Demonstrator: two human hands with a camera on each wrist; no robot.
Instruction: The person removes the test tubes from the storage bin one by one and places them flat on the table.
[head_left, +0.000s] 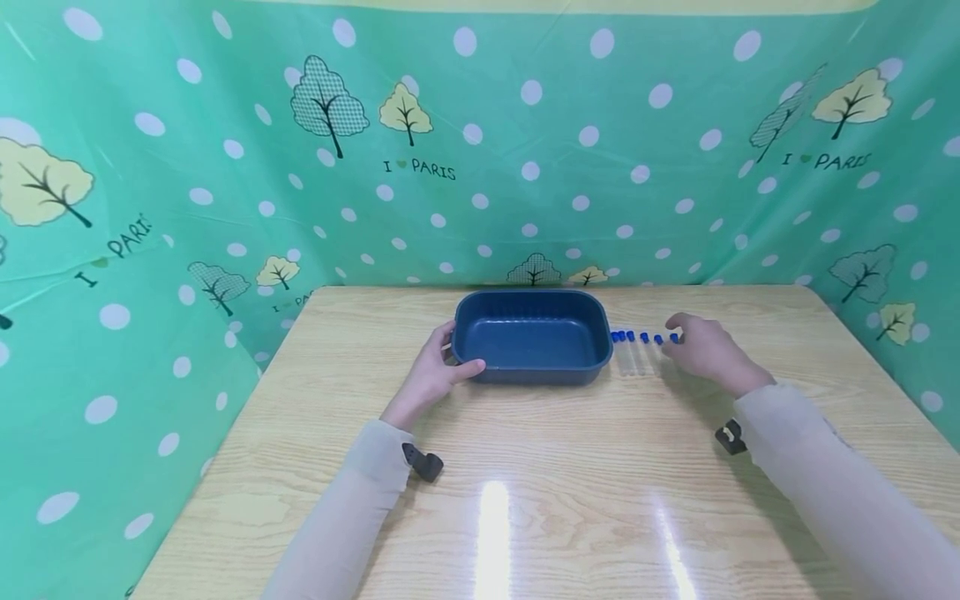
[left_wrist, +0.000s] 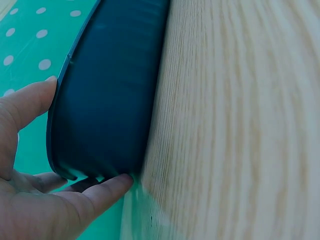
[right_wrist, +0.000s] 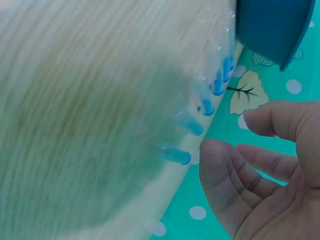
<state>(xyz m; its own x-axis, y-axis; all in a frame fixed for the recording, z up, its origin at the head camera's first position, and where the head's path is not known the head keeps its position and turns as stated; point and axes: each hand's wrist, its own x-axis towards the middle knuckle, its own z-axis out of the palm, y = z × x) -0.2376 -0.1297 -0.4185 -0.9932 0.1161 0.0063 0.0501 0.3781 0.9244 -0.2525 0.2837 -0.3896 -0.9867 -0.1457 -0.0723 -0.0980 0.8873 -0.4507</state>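
Observation:
A dark blue rectangular plastic basin (head_left: 532, 377) stands on the wooden table. At its left end my left hand (head_left: 438, 367) grips the near corner, the thumb over the front rim and the fingers along the end wall; the left wrist view shows fingertips against the basin wall (left_wrist: 107, 100). Several clear tubes with blue caps (head_left: 644, 337) lie in a row right of the basin, caps toward the far side. Over the row's right end hovers my right hand (head_left: 705, 350), thumb and fingers parted with nothing between them. In the right wrist view, the rightmost tube (right_wrist: 175, 155) lies close to the fingertips.
The light wood table (head_left: 570, 467) stretches toward me and to both sides. Behind it and on the sides hangs a green curtain (head_left: 495, 158) with white dots and printed trees. Lamp glare (head_left: 492, 533) shows on the near tabletop.

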